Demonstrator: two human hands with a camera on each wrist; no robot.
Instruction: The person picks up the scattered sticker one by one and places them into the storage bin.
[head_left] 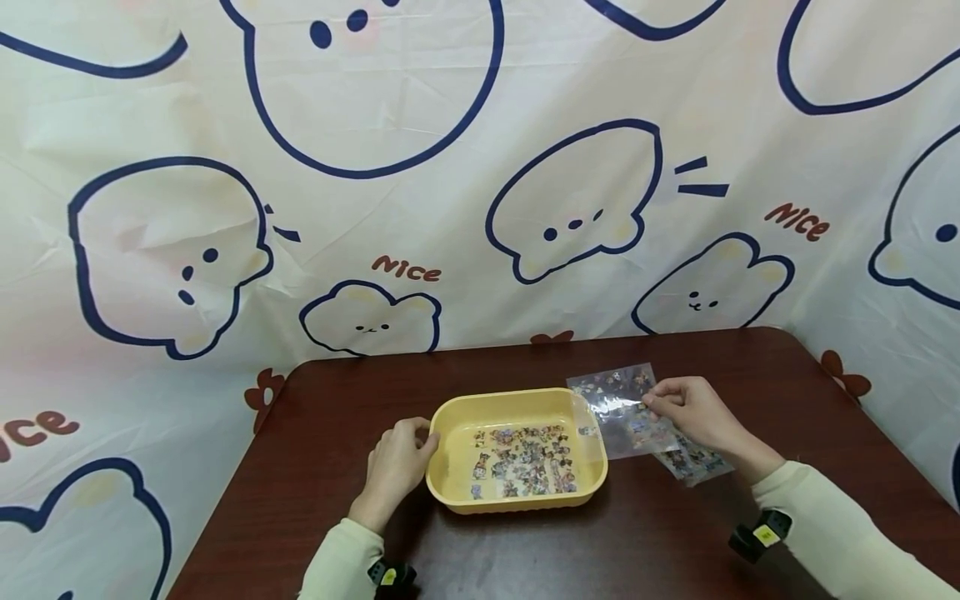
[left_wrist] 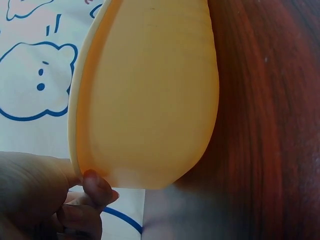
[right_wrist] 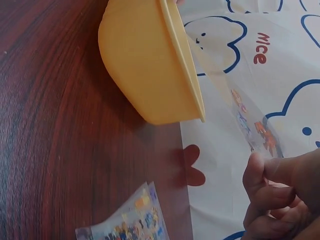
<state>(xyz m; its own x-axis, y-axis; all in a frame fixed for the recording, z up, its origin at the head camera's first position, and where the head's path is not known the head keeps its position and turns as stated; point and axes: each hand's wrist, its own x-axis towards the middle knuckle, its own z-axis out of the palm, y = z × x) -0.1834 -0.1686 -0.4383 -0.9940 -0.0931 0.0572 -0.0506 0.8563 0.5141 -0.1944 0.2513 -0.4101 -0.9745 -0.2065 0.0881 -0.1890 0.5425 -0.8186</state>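
Note:
A yellow plastic tub (head_left: pixel 517 505) with rounded corners stands on the table. Many small colourful character stickers or cutouts (head_left: pixel 528 458) lie across its floor. My left hand (head_left: pixel 396 460) pinches the tub's left rim; the left wrist view shows the thumb and fingers at that rim (left_wrist: pixel 73 110). A clear plastic bag (head_left: pixel 615 400) with small printed pieces inside hangs from my right hand (head_left: pixel 697 412), pinched between thumb and fingertips. One end of this bag overlaps the tub's right rim. Below the right hand lies another clear bag (right_wrist: pixel 132 220) of similar pieces.
The dark reddish-brown table (head_left: pixel 315 467) has a glossy surface. Behind it and at its sides hangs a white cloth (head_left: pixel 420 217) printed with blue-outlined bears. A black device (head_left: pixel 761 535) is strapped to each wrist over pale sleeves.

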